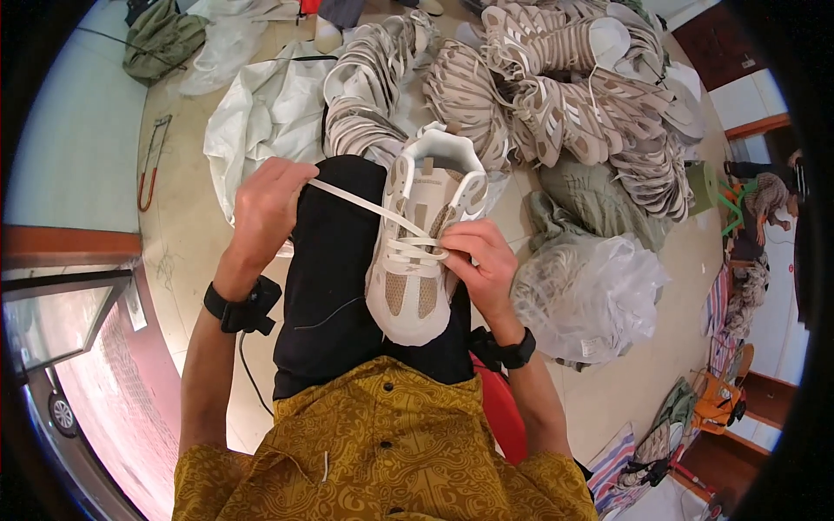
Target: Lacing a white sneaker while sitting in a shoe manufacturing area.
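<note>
A beige and white sneaker (408, 300) rests on my black-trousered thighs, its toe toward me and its collar away. White lace crosses the lower part of its tongue. To the left of the shoe, my left hand (268, 204) pinches a flat white shoelace (352, 199), which runs taut from the fingers down to the eyelets. My right hand (479, 263) is at the shoe's right side, its fingertips closed at the crossed laces. Whether those fingers grip the lace or the eyelet edge is partly hidden by the fingers themselves.
Rows of stacked beige shoe uppers (556, 113) cover the floor ahead. A clear plastic bag (595, 300) of pale laces lies at the right, and a white sack (261, 113) at the left. Another person (769, 204) sits at the far right.
</note>
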`<state>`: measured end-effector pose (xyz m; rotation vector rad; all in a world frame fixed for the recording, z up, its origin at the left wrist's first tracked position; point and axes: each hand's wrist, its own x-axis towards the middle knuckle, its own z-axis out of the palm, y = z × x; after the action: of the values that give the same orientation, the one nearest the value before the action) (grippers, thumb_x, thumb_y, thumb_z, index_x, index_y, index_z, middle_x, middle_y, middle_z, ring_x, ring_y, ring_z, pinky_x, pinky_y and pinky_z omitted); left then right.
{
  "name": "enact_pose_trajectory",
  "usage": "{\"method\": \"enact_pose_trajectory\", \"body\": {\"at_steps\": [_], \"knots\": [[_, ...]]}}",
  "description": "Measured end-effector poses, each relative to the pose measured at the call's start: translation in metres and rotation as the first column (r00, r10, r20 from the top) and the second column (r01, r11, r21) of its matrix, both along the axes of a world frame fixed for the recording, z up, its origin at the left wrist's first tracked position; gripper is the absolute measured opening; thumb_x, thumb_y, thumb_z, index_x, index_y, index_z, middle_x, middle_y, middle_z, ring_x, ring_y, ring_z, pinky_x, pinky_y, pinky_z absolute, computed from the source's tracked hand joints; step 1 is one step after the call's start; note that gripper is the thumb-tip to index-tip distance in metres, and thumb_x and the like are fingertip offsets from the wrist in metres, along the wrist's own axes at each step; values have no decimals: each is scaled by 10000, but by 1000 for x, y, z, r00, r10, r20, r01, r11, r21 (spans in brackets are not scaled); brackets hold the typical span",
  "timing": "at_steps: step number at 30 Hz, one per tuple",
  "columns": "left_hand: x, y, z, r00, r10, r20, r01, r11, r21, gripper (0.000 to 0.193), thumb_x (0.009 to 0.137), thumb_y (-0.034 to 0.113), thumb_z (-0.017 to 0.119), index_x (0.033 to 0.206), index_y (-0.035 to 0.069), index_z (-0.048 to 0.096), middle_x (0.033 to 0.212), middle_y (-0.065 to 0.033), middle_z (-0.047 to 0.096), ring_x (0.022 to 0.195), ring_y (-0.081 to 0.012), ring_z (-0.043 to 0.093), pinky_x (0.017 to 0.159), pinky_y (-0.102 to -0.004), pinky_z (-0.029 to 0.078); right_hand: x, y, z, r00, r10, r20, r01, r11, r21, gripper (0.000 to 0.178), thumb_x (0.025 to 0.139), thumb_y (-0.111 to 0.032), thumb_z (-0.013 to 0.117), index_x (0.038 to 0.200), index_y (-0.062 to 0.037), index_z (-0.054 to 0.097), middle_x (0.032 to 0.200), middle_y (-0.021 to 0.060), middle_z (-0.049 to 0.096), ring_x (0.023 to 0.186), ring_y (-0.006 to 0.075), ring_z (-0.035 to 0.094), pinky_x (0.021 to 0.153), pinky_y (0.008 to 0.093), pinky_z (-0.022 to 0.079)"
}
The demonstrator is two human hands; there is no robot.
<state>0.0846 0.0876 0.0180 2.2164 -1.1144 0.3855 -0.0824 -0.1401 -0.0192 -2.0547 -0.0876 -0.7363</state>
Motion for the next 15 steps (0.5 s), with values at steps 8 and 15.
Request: {"method": "enact_pose_trajectory", "body": {"at_steps": [8, 15], "knots": [[6, 1, 5, 999, -18, 32, 17, 1000, 24, 124, 781, -26, 555, 883, 10, 617, 824, -132, 597, 760, -290, 589, 678, -332, 475, -4, -13, 3, 994, 69, -88, -57, 990, 131, 213, 656, 59, 686, 854, -13, 653, 861, 64, 600, 703, 135, 571, 567, 227, 468], [6, 15, -12, 997, 54, 54, -55, 998, 23, 149, 747, -28, 558, 876, 22, 615, 769, -122, 580, 738, -294, 566, 646, -362, 463, -8, -21, 2, 988, 17, -156, 1, 993, 114, 225, 656, 52, 678, 862, -33, 656, 872, 57, 595, 689, 130, 578, 568, 230, 481]]}}
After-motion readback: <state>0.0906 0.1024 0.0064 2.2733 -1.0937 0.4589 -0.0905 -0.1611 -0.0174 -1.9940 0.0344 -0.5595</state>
